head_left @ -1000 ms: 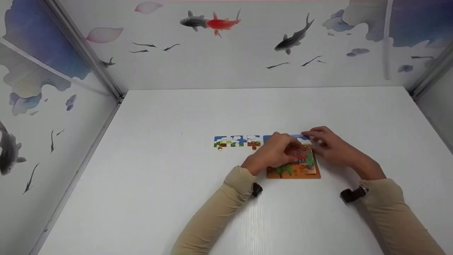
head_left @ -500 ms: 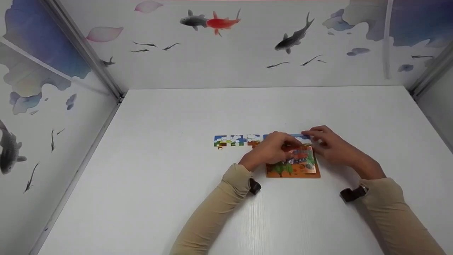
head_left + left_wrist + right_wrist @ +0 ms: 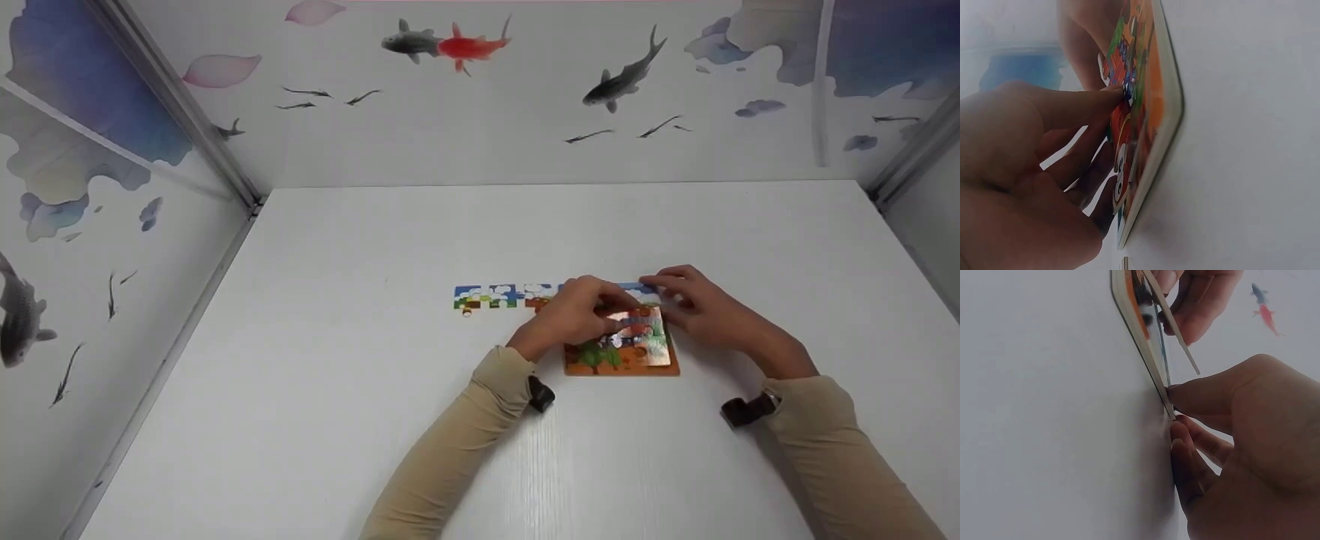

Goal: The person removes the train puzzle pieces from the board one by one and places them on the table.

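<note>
while the left hand (image 3: 574, 309) pinched a puzzle section (image 3: 654, 352) between curled fingers and thumb, tilted above the puzzle board (image 3: 622, 371), the right hand (image 3: 701, 309) had bent fingers and thumb nearly closed on the board's far right corner. the section looked light, stiff and glossy, probably slippery, and might part at any joints; its outer edges seemed the safest hold.
</note>
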`<control>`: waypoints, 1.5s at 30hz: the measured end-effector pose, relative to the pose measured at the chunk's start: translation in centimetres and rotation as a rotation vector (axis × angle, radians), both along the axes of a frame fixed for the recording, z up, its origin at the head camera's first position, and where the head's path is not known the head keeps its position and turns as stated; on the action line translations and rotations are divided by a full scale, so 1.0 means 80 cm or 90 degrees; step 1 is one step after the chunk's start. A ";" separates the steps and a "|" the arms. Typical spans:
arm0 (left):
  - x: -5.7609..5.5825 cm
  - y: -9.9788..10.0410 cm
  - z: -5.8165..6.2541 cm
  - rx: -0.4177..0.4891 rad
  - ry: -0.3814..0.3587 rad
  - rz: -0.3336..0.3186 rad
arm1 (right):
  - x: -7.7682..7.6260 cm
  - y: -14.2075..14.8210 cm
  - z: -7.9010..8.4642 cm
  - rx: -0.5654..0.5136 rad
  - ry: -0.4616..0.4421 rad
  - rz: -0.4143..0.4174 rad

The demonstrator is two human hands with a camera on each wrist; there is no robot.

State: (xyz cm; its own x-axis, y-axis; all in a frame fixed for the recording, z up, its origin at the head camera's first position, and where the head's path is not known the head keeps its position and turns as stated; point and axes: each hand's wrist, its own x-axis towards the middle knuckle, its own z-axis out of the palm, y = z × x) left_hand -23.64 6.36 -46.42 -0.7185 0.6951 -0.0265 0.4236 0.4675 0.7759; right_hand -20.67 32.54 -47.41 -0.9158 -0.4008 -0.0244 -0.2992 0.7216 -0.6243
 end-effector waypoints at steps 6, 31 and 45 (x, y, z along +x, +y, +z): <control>0.000 0.001 -0.001 0.012 0.023 -0.005 | 0.000 0.000 -0.001 -0.003 -0.011 -0.009; 0.005 0.010 0.000 -0.015 0.057 0.055 | 0.001 -0.003 0.001 -0.007 -0.012 -0.006; 0.015 0.019 0.000 -0.130 0.200 -0.017 | 0.001 -0.001 0.004 -0.008 -0.006 0.005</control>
